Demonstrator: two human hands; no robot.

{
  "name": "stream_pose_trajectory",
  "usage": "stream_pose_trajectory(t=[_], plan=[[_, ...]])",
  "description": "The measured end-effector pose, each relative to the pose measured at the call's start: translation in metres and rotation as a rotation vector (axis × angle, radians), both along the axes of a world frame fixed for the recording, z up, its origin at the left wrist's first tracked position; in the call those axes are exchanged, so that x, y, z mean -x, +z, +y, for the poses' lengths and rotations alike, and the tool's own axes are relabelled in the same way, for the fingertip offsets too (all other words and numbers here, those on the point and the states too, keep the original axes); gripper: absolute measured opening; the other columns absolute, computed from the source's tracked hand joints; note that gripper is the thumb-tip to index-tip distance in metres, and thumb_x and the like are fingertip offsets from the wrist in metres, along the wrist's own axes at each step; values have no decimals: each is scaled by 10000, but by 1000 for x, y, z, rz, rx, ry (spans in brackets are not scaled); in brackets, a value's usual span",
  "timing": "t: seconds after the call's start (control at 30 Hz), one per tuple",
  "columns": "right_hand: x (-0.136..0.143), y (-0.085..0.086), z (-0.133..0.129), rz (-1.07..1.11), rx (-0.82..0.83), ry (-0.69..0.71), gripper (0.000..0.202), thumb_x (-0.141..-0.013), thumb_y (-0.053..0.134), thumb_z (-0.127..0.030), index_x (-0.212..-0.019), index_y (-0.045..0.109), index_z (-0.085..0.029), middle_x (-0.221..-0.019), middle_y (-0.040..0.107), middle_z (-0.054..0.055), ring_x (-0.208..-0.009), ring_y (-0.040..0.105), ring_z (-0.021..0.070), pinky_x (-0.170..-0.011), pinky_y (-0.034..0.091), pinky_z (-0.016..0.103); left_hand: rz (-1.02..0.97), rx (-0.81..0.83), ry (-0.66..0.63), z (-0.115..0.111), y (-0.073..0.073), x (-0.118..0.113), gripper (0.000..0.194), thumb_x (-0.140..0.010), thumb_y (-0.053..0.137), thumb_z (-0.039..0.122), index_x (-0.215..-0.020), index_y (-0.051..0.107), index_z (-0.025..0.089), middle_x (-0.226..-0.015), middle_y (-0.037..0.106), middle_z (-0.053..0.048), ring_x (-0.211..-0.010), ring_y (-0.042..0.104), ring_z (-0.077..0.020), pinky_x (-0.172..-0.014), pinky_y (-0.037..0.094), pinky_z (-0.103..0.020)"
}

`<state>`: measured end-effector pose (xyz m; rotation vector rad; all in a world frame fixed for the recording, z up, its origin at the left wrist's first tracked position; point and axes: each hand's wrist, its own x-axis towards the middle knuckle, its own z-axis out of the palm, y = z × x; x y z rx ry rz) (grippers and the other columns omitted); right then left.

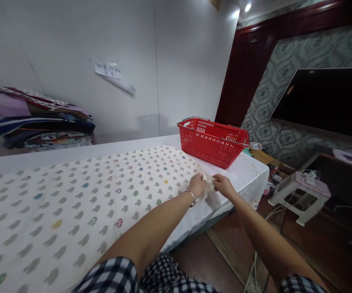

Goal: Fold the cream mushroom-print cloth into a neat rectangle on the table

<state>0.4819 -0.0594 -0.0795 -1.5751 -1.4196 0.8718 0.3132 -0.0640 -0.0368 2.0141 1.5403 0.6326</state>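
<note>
A cream cloth (103, 195) printed with grey and coloured mushroom shapes lies spread over the white-covered table (240, 175). At its right end my left hand (197, 185), with a silver bracelet at the wrist, is closed on the cloth's edge. My right hand (223, 185) is just to the right, its fingers pinched on the end of the same cloth. Between the two hands a small part of the edge is raised and looks thin and pale. Just behind my hands stands a red plastic basket (209, 142) with metal handles.
Folded fabrics (42, 118) are stacked at the back left against a white wall (118, 36). On the floor to the right is a white and pink stool (304, 191) with cables on it. A dark television screen (328, 101) hangs on the patterned wall.
</note>
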Motion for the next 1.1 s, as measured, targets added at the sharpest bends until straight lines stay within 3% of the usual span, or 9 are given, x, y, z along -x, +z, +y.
stream_pose_trajectory(t=[0.1,0.17,0.37,0.6,0.9,1.1], plan=[[-8,-6,2,3,21,-30,134,-705,526,-123,-826,562,-167,-500,546,-60,-417,560,101,-407,455,175,48,-93,15,8,9,12,256,-815,404,89,-967,607,133,-1028,629,-126,-964,585,-202,-840,421,-303],[-8,-9,2,24,25,-27,117,-725,517,-158,-837,552,-169,-521,557,-52,-431,573,112,-433,482,200,96,-135,-40,10,13,14,271,-806,414,84,-988,610,125,-1076,602,-143,-981,580,-212,-864,417,-317],[8,-4,-1,206,-20,33,121,-726,539,-254,-823,514,-188,-545,561,-58,-428,556,118,-437,504,241,144,-155,-234,-1,5,-13,217,-832,440,172,-894,645,139,-985,620,-119,-934,594,-205,-840,444,-297],[11,12,-7,241,45,-22,193,-663,514,-160,-855,520,-175,-564,579,-45,-452,563,116,-458,521,244,119,-124,-225,-8,-8,-18,261,-834,429,163,-1033,598,162,-1076,602,-117,-952,594,-215,-842,453,-318],[13,22,-15,183,-20,63,221,-671,531,-208,-887,526,-162,-519,548,-68,-436,542,96,-443,492,205,150,-62,-208,-14,1,-23,257,-853,433,175,-1055,577,106,-1083,595,-161,-951,613,-245,-822,470,-341],[12,31,-16,149,16,57,263,-724,592,-282,-947,570,-146,-587,613,-23,-525,607,132,-477,521,231,96,-44,-267,-12,2,-21,257,-754,558,182,-1002,605,132,-1066,624,-131,-958,610,-239,-823,471,-312]])
